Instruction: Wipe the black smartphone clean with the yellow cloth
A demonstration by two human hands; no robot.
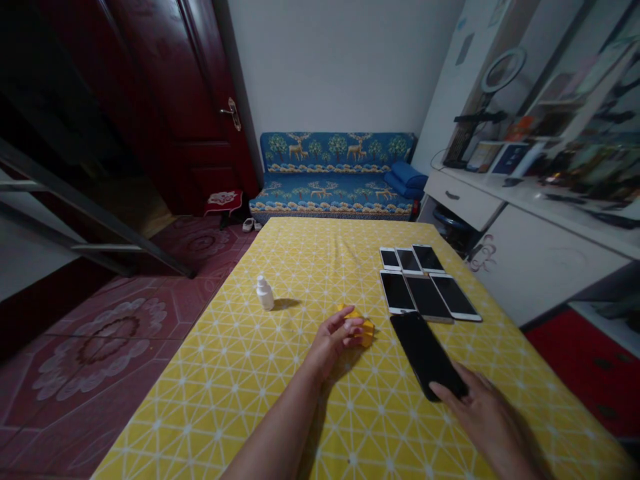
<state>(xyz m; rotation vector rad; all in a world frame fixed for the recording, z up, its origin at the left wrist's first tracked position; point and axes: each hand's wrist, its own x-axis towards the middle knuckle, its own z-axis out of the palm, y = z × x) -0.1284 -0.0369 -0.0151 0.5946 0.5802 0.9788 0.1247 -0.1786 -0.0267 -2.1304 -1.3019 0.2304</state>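
In my right hand (477, 403) is a black smartphone (423, 353), gripped by its near end with the thumb on top. Its far end reaches close to the near row of phones. My left hand (337, 337) is curled over a folded yellow cloth (367, 331), which sticks out past the fingers. Several smartphones lie screen up in two rows at the right; among them are a white-edged phone (397, 291), a gold-edged phone (429, 299) and a larger white one (456, 297). To the left stands a small white spray bottle (265, 293), upright and apart from both hands.
A yellow patterned tablecloth (225, 373) covers the table. Beyond it is a blue sofa (325, 183); a white cabinet (540, 250) flanks the right side. At the left are a metal ladder (100, 220), a dark red door (170, 87) and a small stool (223, 200).
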